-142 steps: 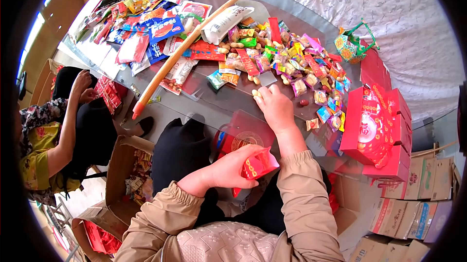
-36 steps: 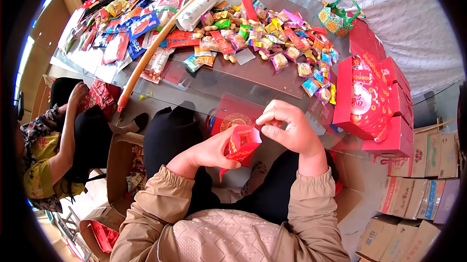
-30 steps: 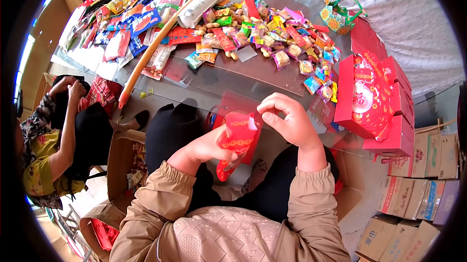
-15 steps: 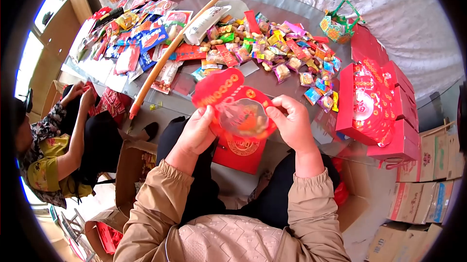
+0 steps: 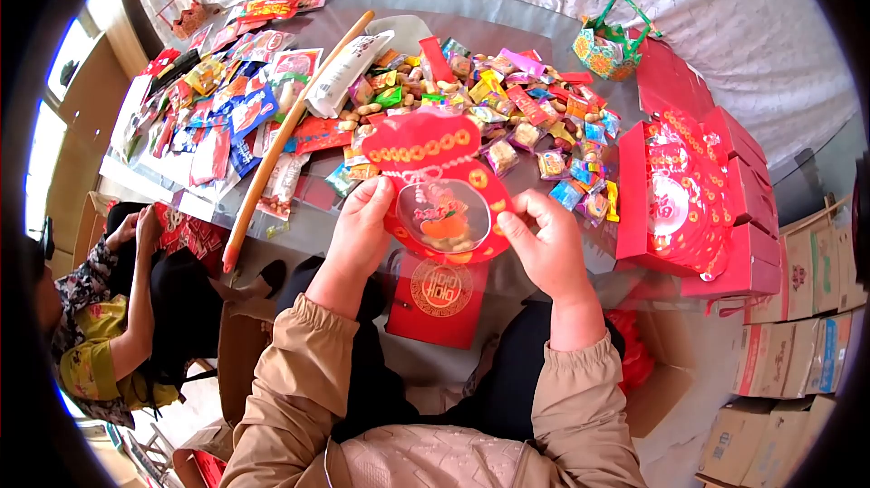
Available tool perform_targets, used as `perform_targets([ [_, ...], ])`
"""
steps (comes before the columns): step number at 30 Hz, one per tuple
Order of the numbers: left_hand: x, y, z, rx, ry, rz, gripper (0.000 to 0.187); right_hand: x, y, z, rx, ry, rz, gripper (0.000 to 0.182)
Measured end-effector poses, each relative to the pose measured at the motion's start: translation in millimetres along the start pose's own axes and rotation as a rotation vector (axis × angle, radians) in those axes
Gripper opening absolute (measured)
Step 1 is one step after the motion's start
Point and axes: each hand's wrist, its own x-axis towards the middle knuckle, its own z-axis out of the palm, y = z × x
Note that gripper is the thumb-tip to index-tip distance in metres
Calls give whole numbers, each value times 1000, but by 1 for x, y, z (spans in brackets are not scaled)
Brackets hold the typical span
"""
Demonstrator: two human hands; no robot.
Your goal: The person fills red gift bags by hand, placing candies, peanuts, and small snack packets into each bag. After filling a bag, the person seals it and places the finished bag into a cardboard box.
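A red pouch (image 5: 489, 182) with gold coin prints and a clear round window hangs upright between my hands over the table's near edge. Peanuts show at the bottom of the window. My left hand (image 5: 364, 216) pinches its left edge, and my right hand (image 5: 536, 236) pinches its lower right edge. Below and behind the pouch is a red box (image 5: 435, 299) with a gold round emblem. Just beyond lie wrapped sweets (image 5: 503, 157) and loose peanuts (image 5: 370, 109) in a heap.
An orange stick (image 5: 281, 139) separates the heap from assorted packets (image 5: 210, 157). At right, a red box (image 5: 634, 198) holds similar red pouches (image 5: 675, 207). A green basket (image 5: 607, 51) stands behind. Cartons (image 5: 784, 352) are stacked lower right. Another person (image 5: 100, 343) sits at left.
The pouch now faces me more squarely and looks sharper, its window in full view. The view has shifted slightly, and the other person's hands have come down a little.
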Motion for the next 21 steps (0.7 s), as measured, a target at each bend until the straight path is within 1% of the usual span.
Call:
perform_targets([
  [1,5,0,-1,7,6,-8,22,2,2,-3,-63,-40,15,18],
  [2,4,3,6,42,6,4,22,4,1,-3,-34,-34,-8,19],
  [3,5,0,4,72,-22,-24,23,7,1,-1,-4,-30,-29,22],
  [6,5,-5,-1,175,-103,-100,26,10,4,3,149,16,77,28],
  [7,2,-8,3,217,-83,-130,25,11,19,6,217,63,52,33],
  [9,2,0,9,316,-201,-192,25,14,17,9,354,189,-57,34],
  [10,-2,6,20,288,-234,-211,26,16,11,6,353,176,-93,36],
  [11,0,10,15,310,-332,-282,26,16,11,2,311,128,-132,39],
  [13,-3,13,16,347,-351,-330,25,16,13,-7,230,28,-208,47],
  [14,-4,11,19,335,-337,-324,24,14,11,-7,179,-6,-192,58],
  [15,-6,9,22,322,-322,-317,24,14,3,-8,181,-60,-182,61],
  [16,-7,7,23,310,-306,-308,23,14,3,-8,197,-104,-164,63],
  [17,-6,7,22,293,-305,-342,23,14,4,-9,215,-148,-145,65],
  [21,-6,7,16,218,-282,-451,22,15,4,-4,236,-166,-175,68],
])
